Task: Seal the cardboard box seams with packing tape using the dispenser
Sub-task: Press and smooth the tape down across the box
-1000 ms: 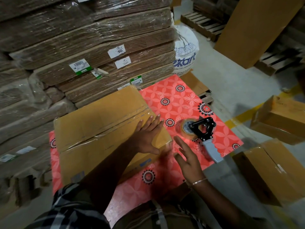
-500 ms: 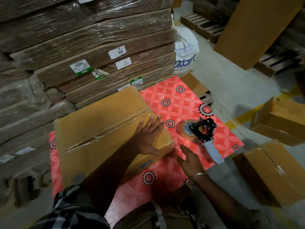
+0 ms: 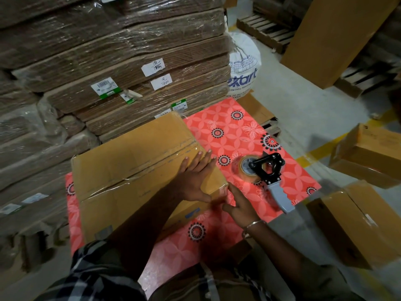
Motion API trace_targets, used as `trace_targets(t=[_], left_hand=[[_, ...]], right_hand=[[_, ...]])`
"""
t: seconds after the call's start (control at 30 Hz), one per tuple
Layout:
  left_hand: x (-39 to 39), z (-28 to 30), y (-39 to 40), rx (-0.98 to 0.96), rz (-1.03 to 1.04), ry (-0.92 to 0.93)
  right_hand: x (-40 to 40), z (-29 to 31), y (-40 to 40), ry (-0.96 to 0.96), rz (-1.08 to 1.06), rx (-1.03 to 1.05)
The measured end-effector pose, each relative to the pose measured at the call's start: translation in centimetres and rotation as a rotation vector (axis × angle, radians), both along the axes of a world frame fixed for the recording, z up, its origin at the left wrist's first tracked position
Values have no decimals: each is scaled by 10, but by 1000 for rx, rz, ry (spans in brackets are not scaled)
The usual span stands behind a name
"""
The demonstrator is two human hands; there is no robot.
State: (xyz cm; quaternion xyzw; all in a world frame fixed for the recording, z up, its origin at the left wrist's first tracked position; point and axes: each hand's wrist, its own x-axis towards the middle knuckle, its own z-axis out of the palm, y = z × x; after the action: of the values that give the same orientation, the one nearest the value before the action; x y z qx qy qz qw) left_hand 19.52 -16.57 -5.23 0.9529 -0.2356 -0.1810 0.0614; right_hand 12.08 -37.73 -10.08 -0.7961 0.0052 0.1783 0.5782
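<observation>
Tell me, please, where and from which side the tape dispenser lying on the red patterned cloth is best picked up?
Probably by its grey handle, coming from above on the near side with the right hand. The tape dispenser lies flat on the cloth, handle pointing toward the person, with the roll and black frame at the far end.

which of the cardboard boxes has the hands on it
The box on the red floral cloth: left hand flat on top, right hand at its corner. The boxes on the floor lie untouched.

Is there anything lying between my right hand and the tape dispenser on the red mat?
Nothing visible. Only bare mat lies between your right hand, at the box's corner, and the dispenser's grey handle.
</observation>
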Motion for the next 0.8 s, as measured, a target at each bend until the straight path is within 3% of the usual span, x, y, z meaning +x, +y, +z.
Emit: trace_targets(t=[0.17,0.33,0.53,0.67,0.8], left_hand=[[0,0,-1,14,7,2],[0,-1,0,5,7,-5],[-1,-1,-2,16,10,4],[-2,-1,0,2,-6,-24],[-2,-3,5,-60,10,-34]], right_hand=[[10,6,-2,94,-49,40],[-14,12,-8,-194,-254,-6],[-14,21,1,-316,-34,-34],[2,23,1,-274,-19,-162],[12,42,3,-420,-3,-203]])
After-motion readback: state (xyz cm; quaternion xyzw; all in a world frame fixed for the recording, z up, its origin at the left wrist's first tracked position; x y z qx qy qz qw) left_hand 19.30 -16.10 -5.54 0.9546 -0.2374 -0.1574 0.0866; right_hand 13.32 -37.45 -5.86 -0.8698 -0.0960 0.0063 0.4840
